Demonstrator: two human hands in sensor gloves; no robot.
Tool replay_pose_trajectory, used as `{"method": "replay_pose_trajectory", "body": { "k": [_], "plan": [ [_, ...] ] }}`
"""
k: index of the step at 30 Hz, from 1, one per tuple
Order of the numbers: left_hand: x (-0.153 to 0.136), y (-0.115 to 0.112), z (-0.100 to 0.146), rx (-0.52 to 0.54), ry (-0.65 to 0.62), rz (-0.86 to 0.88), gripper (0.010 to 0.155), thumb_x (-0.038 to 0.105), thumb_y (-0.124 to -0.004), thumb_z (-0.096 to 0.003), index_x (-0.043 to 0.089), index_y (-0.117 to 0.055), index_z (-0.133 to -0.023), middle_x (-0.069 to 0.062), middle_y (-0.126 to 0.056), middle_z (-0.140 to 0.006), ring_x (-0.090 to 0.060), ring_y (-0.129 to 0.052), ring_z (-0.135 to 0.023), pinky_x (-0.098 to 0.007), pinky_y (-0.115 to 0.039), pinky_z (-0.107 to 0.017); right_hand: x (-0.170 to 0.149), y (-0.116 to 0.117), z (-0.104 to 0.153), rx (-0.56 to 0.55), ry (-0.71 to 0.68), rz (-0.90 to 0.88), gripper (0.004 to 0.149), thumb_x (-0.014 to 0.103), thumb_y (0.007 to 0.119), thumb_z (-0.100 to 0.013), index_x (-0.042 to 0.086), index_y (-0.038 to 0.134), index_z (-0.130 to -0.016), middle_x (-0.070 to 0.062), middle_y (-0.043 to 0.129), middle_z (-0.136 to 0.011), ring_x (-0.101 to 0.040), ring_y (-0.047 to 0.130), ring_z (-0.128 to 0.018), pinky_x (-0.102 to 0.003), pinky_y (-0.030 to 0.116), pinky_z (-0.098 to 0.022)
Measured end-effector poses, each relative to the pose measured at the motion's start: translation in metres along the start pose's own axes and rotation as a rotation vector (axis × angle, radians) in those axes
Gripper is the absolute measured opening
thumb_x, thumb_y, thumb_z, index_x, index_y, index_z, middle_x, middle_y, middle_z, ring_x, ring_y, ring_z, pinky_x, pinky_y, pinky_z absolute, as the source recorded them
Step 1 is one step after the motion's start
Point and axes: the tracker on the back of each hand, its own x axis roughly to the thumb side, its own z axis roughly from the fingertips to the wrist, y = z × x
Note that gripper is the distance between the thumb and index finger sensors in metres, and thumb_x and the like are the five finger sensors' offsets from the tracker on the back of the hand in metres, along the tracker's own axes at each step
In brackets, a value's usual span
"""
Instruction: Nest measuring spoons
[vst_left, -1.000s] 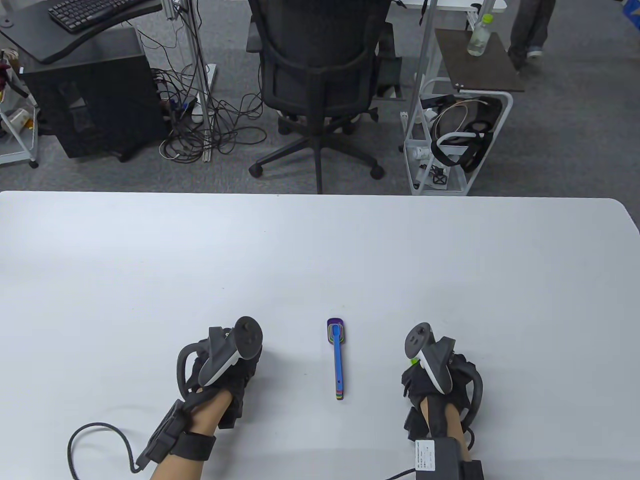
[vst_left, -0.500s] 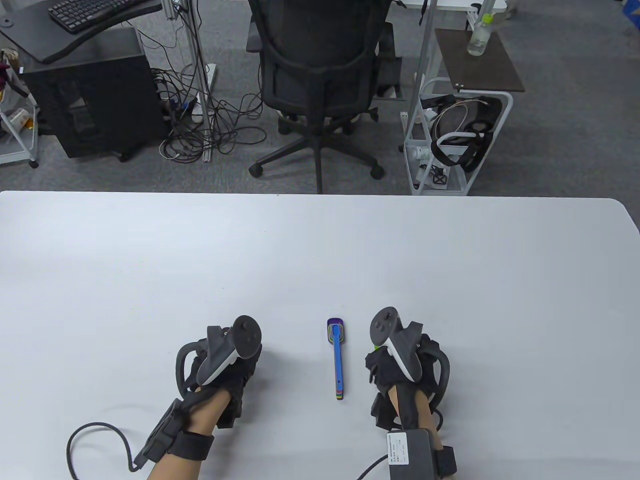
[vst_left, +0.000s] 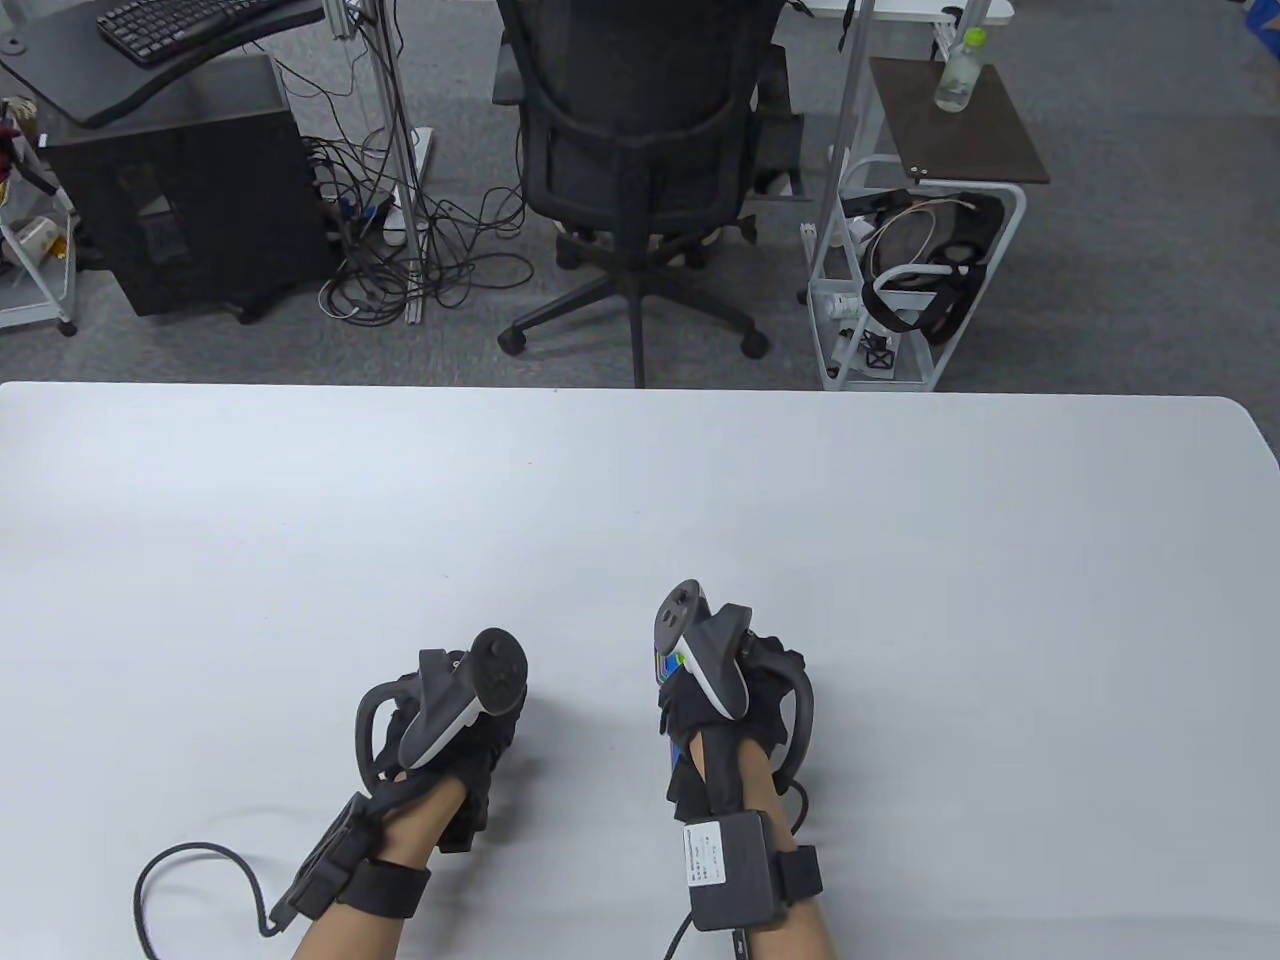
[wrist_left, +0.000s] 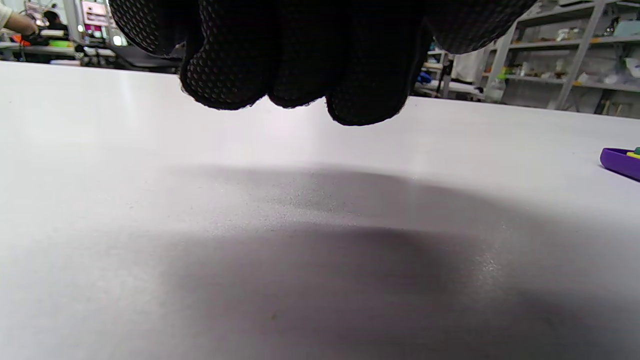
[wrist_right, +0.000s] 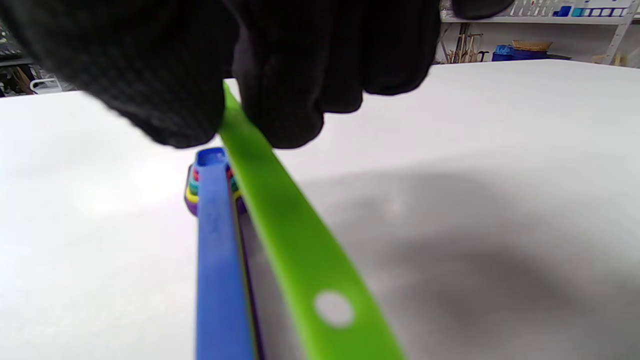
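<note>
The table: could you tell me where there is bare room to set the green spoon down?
The table is bare beyond both hands and right of the right hand. The crowded spot is under that hand, where the green spoon hangs over the nested stack. The left hand borders it.

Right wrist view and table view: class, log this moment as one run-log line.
right hand: grips green spoon above nested stack | left hand: resting on table, empty | nesting: not yet done
</note>
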Motion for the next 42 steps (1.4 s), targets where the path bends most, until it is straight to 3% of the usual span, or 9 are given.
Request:
{"method": "replay_pose_trajectory", "body": {
  "k": [17, 42],
  "plan": [
    [0.006, 0.003, -0.005, -0.016, -0.012, 0.020, 0.049, 0.051, -0.068, -0.0476, 0.015, -0.091, -0.072, -0.005, -0.088, -0.075, -0.034, -0.090, -0.066, -0.059, -0.068, -0.064, 0.020, 0.019, -0.002, -0.015, 0.072, 0.098, 0.043, 0.051, 0.088, -0.027, 0.022, 0.090, -0.059, 0.002, 0.080, -0.084, -0.034, 0.076, -0.080, -0.058, 0.049, -0.075],
    [0.019, 0.004, 0.001, -0.025, -0.056, -0.011, 0.049, 0.052, -0.067, -0.0473, 0.016, -0.092, -0.072, -0.005, -0.089, -0.075, -0.034, -0.091, -0.065, -0.058, -0.068, -0.064, 0.007, 0.019, 0.002, -0.026, 0.061, 0.105, 0.043, 0.054, 0.080, -0.032, 0.023, 0.090, -0.060, 0.001, 0.081, -0.084, -0.035, 0.076, -0.079, -0.059, 0.049, -0.074]
  ]
}}
